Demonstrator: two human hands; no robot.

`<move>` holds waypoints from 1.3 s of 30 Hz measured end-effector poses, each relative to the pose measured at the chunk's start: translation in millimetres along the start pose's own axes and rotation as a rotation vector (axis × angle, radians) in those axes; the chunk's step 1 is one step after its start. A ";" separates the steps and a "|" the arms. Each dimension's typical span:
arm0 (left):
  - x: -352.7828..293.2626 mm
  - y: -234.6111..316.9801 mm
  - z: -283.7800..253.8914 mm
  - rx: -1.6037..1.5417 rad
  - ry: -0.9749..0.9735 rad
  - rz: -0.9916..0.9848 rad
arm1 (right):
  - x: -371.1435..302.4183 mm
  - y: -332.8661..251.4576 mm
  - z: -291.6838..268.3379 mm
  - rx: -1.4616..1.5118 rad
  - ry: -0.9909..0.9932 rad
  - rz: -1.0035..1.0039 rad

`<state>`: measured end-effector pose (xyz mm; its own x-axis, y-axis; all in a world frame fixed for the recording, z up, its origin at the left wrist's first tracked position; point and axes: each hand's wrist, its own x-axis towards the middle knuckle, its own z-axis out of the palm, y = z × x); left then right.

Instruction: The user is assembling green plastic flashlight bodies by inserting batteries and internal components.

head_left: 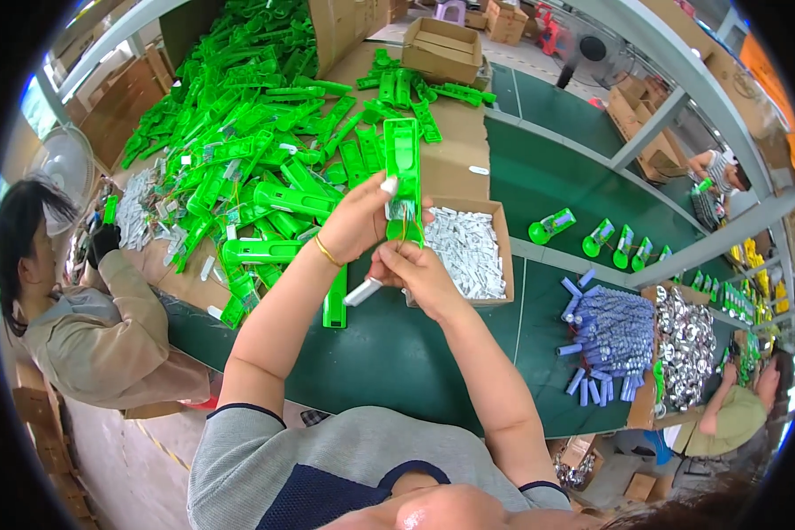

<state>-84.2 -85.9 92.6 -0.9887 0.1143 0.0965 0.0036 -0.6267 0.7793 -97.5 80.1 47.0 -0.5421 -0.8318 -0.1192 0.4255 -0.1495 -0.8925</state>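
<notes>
My left hand point(355, 219) is closed around a long green plastic housing point(403, 146), held upright over the bench with its open hollow side facing me. Thin wires point(404, 221) show at the housing's lower, rounded end. Just below that end is my right hand point(422, 281), its thumb and fingers pinched together. A small white plastic strip point(363, 291) sticks out of the right hand toward the lower left. Whether those fingertips also grip the wires, I cannot tell. Under and beyond my hands stands a cardboard box point(506, 256) filled with similar white strips point(466, 252).
Green housings point(238, 115) heap up at the far left. Green assemblies point(599, 237) line the green belt. Wrapped blue-purple cylinders point(605, 331) and a box of shiny round parts point(685, 344) lie to the right. A co-worker's gloved hand point(104, 243) is at the left.
</notes>
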 end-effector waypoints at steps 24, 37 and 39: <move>-54.6 -98.0 15.5 0.798 0.073 0.103 | -81.0 -25.2 -32.8 -0.449 0.619 -0.349; -61.0 -101.7 73.8 1.292 0.184 0.146 | -74.3 -21.5 -44.0 -0.242 0.998 -0.457; -60.9 -105.6 82.2 1.442 0.253 0.252 | -73.8 -23.4 -43.4 0.236 0.910 -0.456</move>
<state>-12.1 36.7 55.3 -0.9383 -0.1071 0.3288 0.1664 0.6937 0.7008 -98.9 168.2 57.8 -0.9863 0.0319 -0.1618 0.1206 -0.5301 -0.8393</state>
